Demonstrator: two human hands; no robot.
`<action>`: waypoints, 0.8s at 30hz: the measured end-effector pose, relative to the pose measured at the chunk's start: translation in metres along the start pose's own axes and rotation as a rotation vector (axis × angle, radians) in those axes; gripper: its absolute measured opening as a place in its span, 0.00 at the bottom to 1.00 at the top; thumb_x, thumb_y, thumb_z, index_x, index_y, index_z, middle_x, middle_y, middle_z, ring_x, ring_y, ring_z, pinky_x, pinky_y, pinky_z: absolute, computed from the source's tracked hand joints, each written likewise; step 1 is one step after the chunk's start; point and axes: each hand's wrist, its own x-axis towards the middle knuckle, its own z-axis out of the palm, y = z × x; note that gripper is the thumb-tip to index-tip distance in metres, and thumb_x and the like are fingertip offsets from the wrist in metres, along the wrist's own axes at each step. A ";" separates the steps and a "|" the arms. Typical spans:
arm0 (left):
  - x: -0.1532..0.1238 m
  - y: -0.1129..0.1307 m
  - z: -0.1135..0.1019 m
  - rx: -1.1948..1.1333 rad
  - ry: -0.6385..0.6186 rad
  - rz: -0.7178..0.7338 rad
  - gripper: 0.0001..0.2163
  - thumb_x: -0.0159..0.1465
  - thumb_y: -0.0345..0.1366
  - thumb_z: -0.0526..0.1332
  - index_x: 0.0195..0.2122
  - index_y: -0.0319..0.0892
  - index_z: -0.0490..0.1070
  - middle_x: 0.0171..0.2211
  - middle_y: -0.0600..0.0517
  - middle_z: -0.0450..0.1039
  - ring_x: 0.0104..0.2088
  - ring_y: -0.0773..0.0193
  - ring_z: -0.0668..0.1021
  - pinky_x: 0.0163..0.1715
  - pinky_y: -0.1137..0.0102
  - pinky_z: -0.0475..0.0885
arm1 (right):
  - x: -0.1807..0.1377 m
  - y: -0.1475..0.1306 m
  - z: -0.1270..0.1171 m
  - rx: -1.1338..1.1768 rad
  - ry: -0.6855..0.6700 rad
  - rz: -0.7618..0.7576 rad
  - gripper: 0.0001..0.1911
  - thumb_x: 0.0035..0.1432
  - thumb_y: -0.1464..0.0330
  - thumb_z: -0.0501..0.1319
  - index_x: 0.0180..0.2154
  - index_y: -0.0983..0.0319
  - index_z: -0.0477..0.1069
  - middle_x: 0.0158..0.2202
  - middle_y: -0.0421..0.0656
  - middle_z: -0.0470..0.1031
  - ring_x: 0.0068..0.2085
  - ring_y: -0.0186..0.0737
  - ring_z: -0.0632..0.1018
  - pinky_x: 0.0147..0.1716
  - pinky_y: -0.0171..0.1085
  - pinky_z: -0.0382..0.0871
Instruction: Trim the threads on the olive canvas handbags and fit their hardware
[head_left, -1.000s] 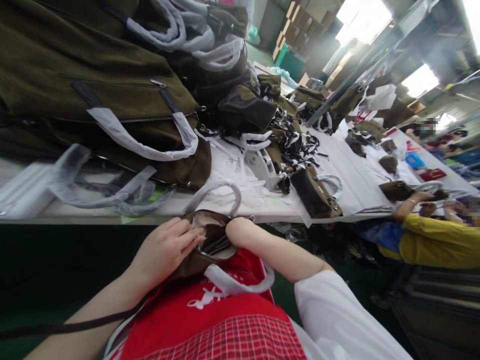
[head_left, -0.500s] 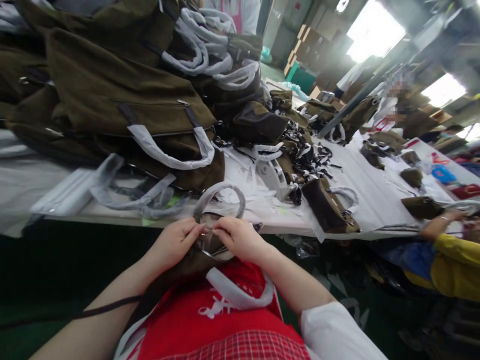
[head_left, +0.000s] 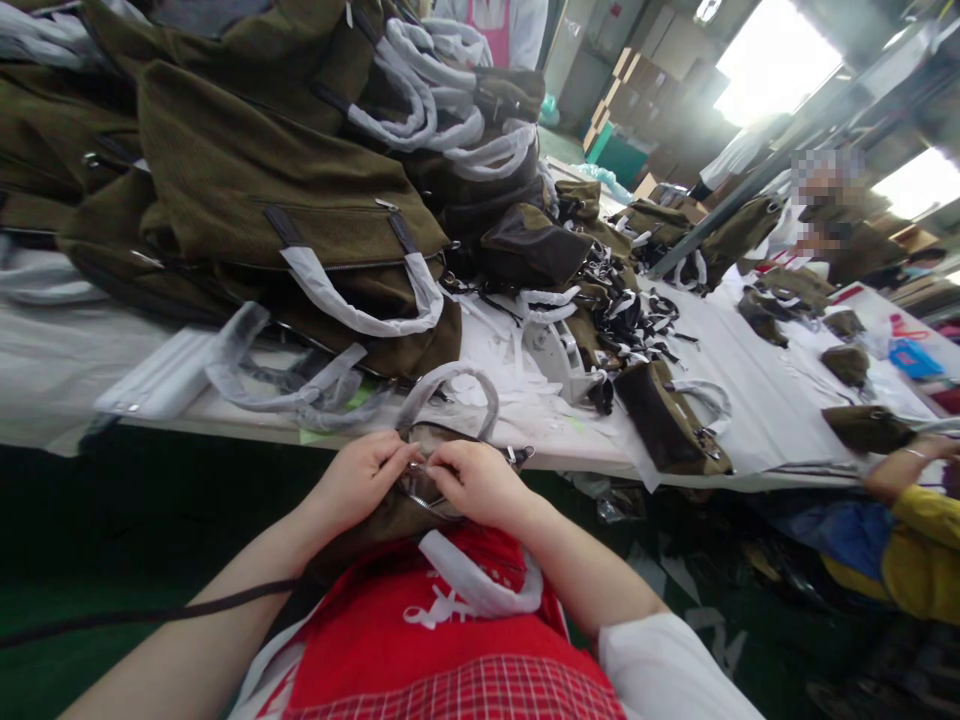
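An olive-brown handbag rests on my lap against the table edge, its zipped mouth open toward me. One wrapped handle stands up behind my hands; the other wrapped handle hangs down over my red apron. My left hand is closed in a pinch at the bag's opening, near a small shiny bit. Facing it, my right hand pinches too, its fingertips close to the left ones. What lies between the fingertips is too small to name. A dark strap runs off to the left.
Large olive bags are heaped on the table at left. A white tape dispenser, paper scraps and a small brown bag lie to the right. A co-worker's yellow sleeve is at far right. A metal pole slants behind.
The view has shifted slightly, so the table and bags appear a little further right. My hands stay pinched at the handbag's mouth, with the fingertips slightly closer together.
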 end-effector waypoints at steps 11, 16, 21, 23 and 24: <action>0.001 0.003 -0.002 0.015 -0.049 -0.035 0.26 0.70 0.52 0.47 0.28 0.41 0.76 0.28 0.50 0.71 0.32 0.61 0.74 0.35 0.66 0.65 | 0.001 -0.001 -0.001 -0.056 -0.025 -0.011 0.08 0.64 0.69 0.58 0.37 0.60 0.77 0.36 0.43 0.81 0.38 0.39 0.78 0.39 0.34 0.66; 0.003 0.006 -0.005 0.059 -0.048 0.011 0.25 0.70 0.51 0.48 0.26 0.42 0.75 0.27 0.50 0.70 0.30 0.62 0.73 0.32 0.68 0.63 | 0.002 -0.003 -0.003 -0.041 -0.011 -0.036 0.08 0.65 0.68 0.58 0.37 0.60 0.76 0.36 0.43 0.81 0.39 0.39 0.78 0.39 0.34 0.65; 0.005 0.004 -0.007 0.054 -0.051 0.019 0.24 0.70 0.50 0.48 0.30 0.43 0.78 0.28 0.51 0.71 0.32 0.63 0.74 0.34 0.68 0.63 | 0.000 -0.004 -0.004 -0.015 -0.019 -0.033 0.08 0.64 0.69 0.58 0.37 0.61 0.77 0.37 0.42 0.81 0.38 0.38 0.78 0.39 0.33 0.64; 0.005 0.003 -0.006 0.053 -0.061 0.014 0.24 0.71 0.49 0.48 0.31 0.43 0.79 0.29 0.51 0.71 0.33 0.63 0.74 0.35 0.68 0.63 | 0.000 -0.004 -0.003 -0.011 -0.023 -0.035 0.09 0.64 0.69 0.58 0.37 0.61 0.77 0.36 0.42 0.81 0.38 0.37 0.78 0.38 0.33 0.64; 0.004 0.002 -0.006 0.054 -0.065 0.012 0.24 0.71 0.49 0.48 0.31 0.42 0.78 0.29 0.51 0.71 0.33 0.63 0.74 0.35 0.68 0.63 | 0.000 -0.004 -0.003 -0.011 -0.024 -0.038 0.08 0.64 0.69 0.58 0.36 0.61 0.77 0.36 0.42 0.81 0.37 0.37 0.78 0.38 0.34 0.63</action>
